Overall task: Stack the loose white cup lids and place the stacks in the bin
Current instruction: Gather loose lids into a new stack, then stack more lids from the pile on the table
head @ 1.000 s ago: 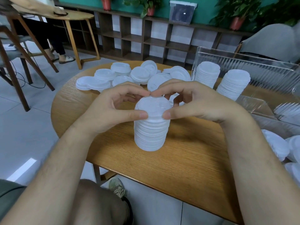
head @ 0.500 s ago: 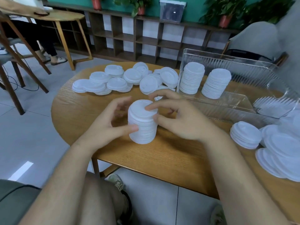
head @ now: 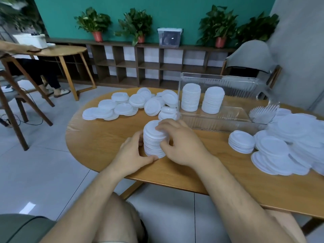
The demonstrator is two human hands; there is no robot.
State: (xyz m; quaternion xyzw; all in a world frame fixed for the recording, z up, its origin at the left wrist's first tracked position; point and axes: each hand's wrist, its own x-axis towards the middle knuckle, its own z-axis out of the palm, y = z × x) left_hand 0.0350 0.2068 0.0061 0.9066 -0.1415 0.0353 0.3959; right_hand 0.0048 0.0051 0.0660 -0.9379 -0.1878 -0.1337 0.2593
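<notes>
White loose lids (head: 129,106), overlapping in a low spread at far left of wooden table (head: 98,142), a few leaning against bin's left wall.

Left hand (head: 133,153): fingers curled round left side of held stack (head: 153,137), thumb low at its base, close to tabletop.

Held stack: tall, upright on table near centre, gripped between both hands, outside bin.

Right hand (head: 182,146): fingers bent over top rim and right side of same stack, gripping.

Clear ribbed bin (head: 219,122): just behind right hand, open-topped.

Two binned stacks (head: 190,97), upright, side by side at bin's left end.

Short stack (head: 241,141): on table, right of hands, near bin's front wall.

Slumped heap of lids (head: 289,146): far right, just beside short stack.
</notes>
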